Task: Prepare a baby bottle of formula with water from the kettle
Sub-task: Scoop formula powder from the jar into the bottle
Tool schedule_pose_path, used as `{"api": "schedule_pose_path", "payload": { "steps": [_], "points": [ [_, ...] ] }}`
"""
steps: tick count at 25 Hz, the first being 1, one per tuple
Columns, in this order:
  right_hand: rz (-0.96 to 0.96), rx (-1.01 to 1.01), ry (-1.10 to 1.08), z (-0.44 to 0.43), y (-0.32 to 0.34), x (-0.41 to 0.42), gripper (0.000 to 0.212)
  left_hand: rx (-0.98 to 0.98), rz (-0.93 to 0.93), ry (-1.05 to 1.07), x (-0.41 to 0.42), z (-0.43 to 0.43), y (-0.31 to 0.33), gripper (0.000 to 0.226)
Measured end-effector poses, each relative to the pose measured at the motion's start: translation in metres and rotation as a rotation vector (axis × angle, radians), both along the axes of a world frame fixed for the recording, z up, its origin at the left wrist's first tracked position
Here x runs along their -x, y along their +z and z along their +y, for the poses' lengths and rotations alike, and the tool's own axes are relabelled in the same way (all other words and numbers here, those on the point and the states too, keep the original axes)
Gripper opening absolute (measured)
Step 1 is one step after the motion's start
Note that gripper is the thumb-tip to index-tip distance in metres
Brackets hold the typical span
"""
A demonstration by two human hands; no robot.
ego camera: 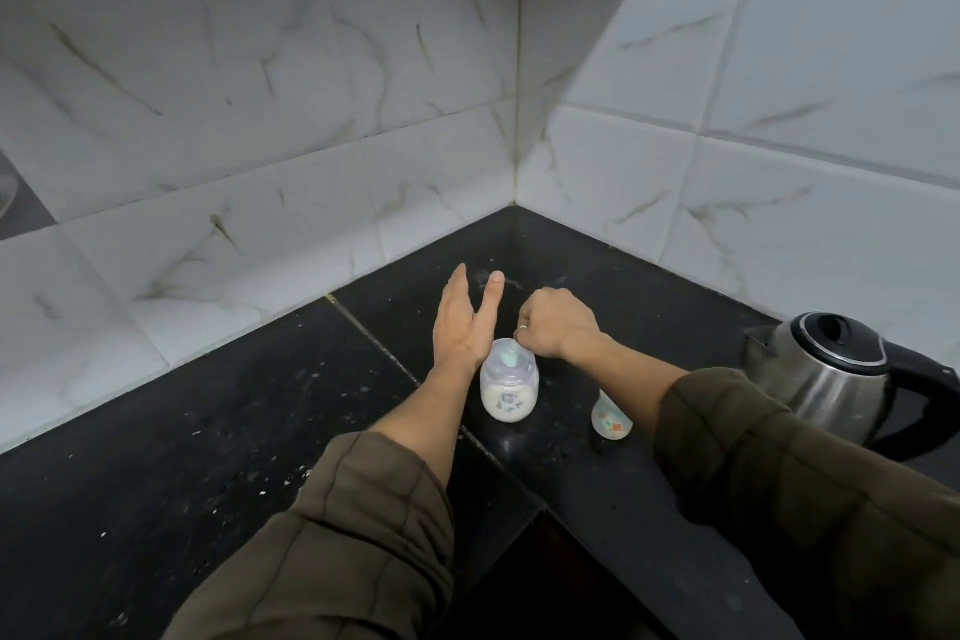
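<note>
A small baby bottle (509,387) stands upright on the black counter (208,457). It holds milky white liquid and a clear cap covers its teat. My left hand (464,322) is just beyond the bottle on its left, fingers straight and spread, holding nothing. My right hand (558,327) hovers just behind the bottle's top on the right, fingers curled into a fist with nothing visible inside. The steel kettle (831,374), with a black lid and handle, stands at the right, lid down.
A small white container (612,418) with a printed label stands right of the bottle, partly hidden by my right forearm. White specks are scattered over the counter. Marble-look tiled walls meet in a corner behind. The counter's inner edge drops away near me.
</note>
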State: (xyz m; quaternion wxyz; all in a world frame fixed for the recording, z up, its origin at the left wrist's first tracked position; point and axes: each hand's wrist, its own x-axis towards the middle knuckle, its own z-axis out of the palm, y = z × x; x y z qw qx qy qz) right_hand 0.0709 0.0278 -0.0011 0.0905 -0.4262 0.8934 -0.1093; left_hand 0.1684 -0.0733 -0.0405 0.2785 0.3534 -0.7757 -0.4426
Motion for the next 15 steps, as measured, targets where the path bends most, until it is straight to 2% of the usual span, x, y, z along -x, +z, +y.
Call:
{"api": "schedule_pose_path", "payload": {
  "steps": [5,11,15],
  "points": [
    [0.014,-0.128,0.006,-0.012,-0.022,-0.004,0.019,-0.017,-0.004,-0.009,0.002,-0.014,-0.016,0.083],
    [-0.041,-0.238,0.021,-0.027,-0.043,-0.004,0.02,-0.044,-0.057,-0.055,0.006,-0.027,-0.033,0.105],
    [0.004,-0.292,0.045,-0.029,-0.043,-0.003,0.03,-0.051,-0.079,-0.047,0.009,-0.032,-0.04,0.104]
  ]
}}
